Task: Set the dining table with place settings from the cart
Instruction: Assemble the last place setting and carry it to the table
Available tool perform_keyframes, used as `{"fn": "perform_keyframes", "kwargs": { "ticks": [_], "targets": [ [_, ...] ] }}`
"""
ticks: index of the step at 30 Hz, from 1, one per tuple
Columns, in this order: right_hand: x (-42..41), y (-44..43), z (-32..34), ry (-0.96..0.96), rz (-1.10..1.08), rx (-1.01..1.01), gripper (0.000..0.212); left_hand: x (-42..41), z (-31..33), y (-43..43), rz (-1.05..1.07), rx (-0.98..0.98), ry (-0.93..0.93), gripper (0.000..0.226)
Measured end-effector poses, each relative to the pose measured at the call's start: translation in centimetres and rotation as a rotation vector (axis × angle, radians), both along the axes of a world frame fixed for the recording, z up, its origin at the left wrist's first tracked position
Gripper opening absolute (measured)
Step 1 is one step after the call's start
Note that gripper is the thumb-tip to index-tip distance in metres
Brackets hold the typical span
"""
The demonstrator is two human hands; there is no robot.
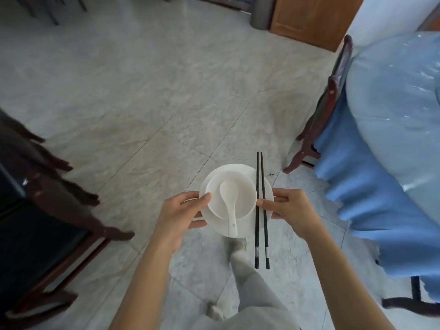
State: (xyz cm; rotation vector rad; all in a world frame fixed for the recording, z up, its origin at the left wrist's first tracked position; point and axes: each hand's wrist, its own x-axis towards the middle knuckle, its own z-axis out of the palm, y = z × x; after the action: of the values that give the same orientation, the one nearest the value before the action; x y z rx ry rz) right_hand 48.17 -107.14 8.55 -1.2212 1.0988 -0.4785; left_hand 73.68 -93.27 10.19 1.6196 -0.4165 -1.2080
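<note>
Left hand [183, 210] and right hand [289, 207] grip plate [240, 231] rims, bowl [232, 197], spoon [229, 203], chopsticks [260, 210] on it; right thumb pins chopsticks. Counter [392, 110] edge right, open floor [154, 91] ahead.

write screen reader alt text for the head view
A left hand and a right hand hold a white plate by opposite edges above a tiled floor. On it sits a white bowl holding a white spoon, with black chopsticks pinned beside it by the right thumb. A blue-clothed table stands at right.
</note>
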Motion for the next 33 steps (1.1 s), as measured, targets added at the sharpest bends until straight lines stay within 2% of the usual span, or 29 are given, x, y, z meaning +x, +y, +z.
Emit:
{"fn": "perform_keyframes", "kwargs": {
  "ticks": [7,10,13,17,24,26,29,33],
  "targets": [
    [2.8,-15.9,-1.0,0.009,-0.064,-0.018,0.031,3.9,-0.9,-17.9,-0.076,-0.002,-0.029,0.03],
    [4.0,-22.8,-0.4,-0.001,-0.085,-0.025,0.026,5.6,-0.3,-25.3,-0.116,-0.018,-0.041,0.033],
    [5.5,-29.1,0.6,0.007,-0.109,-0.054,0.029,7.3,0.8,-32.3,-0.15,-0.026,-0.048,0.034],
    [7.3,-36.7,1.2,0.038,-0.176,-0.062,0.031,9.6,1.6,-41.6,-0.195,-0.04,-0.042,0.046],
    [10.3,-49.3,0.6,0.072,-0.325,-0.102,0.028,13.7,0.6,-59.1,-0.364,-0.061,-0.027,0.052],
    [11.4,-53.0,0.7,0.092,-0.382,-0.107,0.029,14.7,0.7,-64.7,-0.419,-0.071,-0.021,0.048],
    [12.7,-57.9,1.3,0.111,-0.492,-0.099,0.026,15.5,1.4,-72.4,-0.528,-0.067,-0.02,0.03],
    [13.4,-63.2,2.4,0.064,-0.655,-0.098,0.032,15.4,3.1,-82.0,-0.673,-0.078,-0.04,0.028]
  ]
}}
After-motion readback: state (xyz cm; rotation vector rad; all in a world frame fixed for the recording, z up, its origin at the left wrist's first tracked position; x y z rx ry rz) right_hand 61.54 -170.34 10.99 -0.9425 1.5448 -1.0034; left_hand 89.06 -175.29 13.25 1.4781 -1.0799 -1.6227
